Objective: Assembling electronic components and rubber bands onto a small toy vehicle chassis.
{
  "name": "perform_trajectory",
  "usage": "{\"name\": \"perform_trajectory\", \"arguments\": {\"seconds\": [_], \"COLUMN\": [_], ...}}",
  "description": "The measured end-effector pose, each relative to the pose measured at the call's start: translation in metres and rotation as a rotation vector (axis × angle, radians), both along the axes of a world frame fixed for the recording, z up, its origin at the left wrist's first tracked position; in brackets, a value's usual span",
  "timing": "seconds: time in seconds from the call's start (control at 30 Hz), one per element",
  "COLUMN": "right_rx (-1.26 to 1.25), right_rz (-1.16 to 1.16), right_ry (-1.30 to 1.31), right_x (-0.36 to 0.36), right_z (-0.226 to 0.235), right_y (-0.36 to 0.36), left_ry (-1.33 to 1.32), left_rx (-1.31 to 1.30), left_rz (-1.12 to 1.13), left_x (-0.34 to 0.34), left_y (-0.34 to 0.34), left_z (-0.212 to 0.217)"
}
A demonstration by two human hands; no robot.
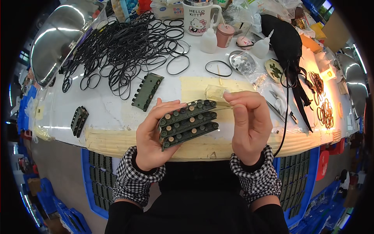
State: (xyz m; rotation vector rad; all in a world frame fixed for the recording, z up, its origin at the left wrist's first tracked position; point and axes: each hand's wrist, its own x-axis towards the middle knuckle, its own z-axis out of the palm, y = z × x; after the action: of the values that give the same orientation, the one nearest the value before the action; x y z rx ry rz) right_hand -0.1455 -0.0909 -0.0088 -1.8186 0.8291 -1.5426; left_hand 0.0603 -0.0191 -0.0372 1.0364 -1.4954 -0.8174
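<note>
My left hand (151,136) is closed round a stack of dark green toy tank track pieces (187,121), held tilted above the table's near edge. Small wheels, some green and some tan, line their sides. To the right of the stack, my right hand (252,123) is pinched, thumb against fingers, close to the stack's end; what it holds, if anything, I cannot make out. Beyond the stack lies another green track piece (147,92), and a smaller-looking one (79,121) lies farther left. Past them spreads a large heap of black rubber bands (117,50).
A white mug (196,21), squeeze bottles (209,41) and a pink cup (224,36) stand at the back. Tweezers (276,111) and a black bag (282,43) lie right. Below the table edge are blue trays (86,171) of green pieces. A shiny metal bowl (58,37) is far left.
</note>
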Motion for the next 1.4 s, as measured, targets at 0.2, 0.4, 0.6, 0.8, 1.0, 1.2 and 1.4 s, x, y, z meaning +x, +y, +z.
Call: {"name": "perform_trajectory", "arguments": {"seconds": [0.2,0.4,0.6,0.8,1.0,1.2,1.4], "right_rx": [-0.364,-0.384,0.012,0.054,0.028,-0.006,-0.314], "right_rz": [-0.389,-0.379,0.166,0.213,0.198,-0.045,-0.358], "right_ry": [0.597,0.494,0.086,0.056,0.073,0.08,0.643], "right_x": [-0.023,-0.022,-0.007,-0.003,-0.001,-0.012,-0.02], "right_z": [0.008,0.015,0.008,0.001,0.002,0.002,0.006], "right_y": [-0.025,-0.011,0.006,0.007,0.007,-0.004,-0.022], "left_ry": [-0.06,-0.054,-0.041,-0.037,-0.018,-0.016,-0.016], "left_rx": [-0.029,-0.017,-0.008,-0.005,0.009,-0.006,-0.009], "left_rz": [0.032,0.052,0.055,0.041,0.018,0.007,-0.009], "left_x": [-0.001,-0.001,-0.003,-0.003,-0.002,-0.001,-0.002], "left_y": [-0.003,0.0,-0.002,-0.002,-0.001,-0.001,-0.002], "left_z": [0.002,0.002,0.004,0.003,0.002,0.001,0.001]}}
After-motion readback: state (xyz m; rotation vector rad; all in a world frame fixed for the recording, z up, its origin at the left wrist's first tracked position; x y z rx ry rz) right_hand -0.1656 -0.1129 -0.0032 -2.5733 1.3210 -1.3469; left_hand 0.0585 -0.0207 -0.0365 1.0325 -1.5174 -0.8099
